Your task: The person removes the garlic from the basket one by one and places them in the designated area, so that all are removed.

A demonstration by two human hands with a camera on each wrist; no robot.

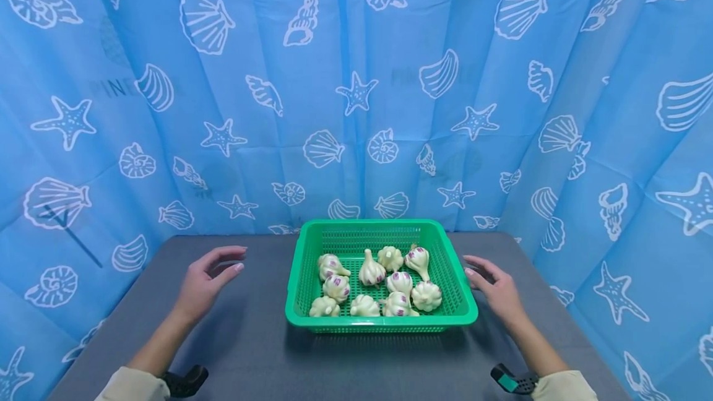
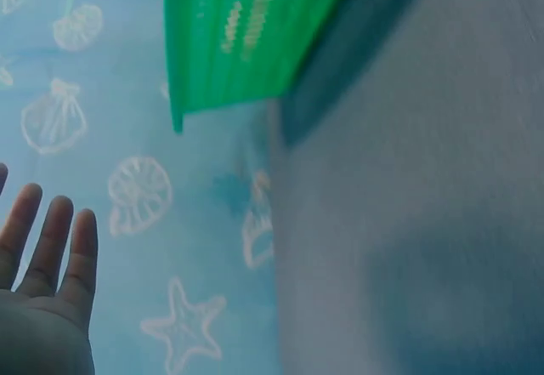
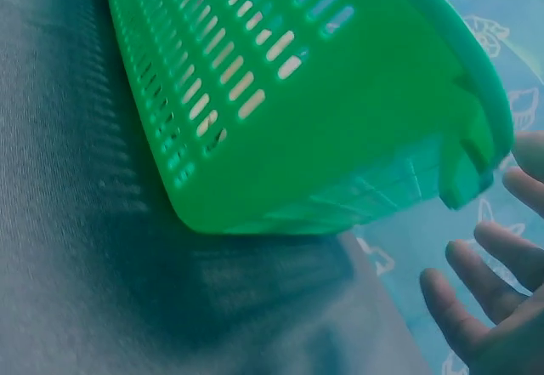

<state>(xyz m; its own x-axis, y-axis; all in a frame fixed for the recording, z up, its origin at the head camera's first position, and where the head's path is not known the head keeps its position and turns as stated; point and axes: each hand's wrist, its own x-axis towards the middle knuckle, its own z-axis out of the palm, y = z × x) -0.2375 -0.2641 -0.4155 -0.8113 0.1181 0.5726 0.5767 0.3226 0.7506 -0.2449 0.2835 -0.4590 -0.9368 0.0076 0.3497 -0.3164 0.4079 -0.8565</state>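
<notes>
Your wrists sit lowest in the head view, sleeves just showing, with both hands raised over the grey surface [image 1: 250,339]. Your left hand [image 1: 205,282] hovers well apart from the green basket [image 1: 382,322], fingers loosely spread and holding nothing. Your right hand [image 1: 497,290] is just beside the basket's right rim, fingers relaxed and open too, with no contact that I can see. The basket stands flat near the middle of the surface, in front of the blue seashell curtain [image 1: 356,79], and holds about ten garlic bulbs [image 1: 372,271] lying loose in it.

You look to be in the approach, with both hands closing in on the basket's two sides and no hold taken. The next move likely calls for bringing your left hand across to the left rim so both sides are held evenly, keeping the basket level so the bulbs don't roll.
</notes>
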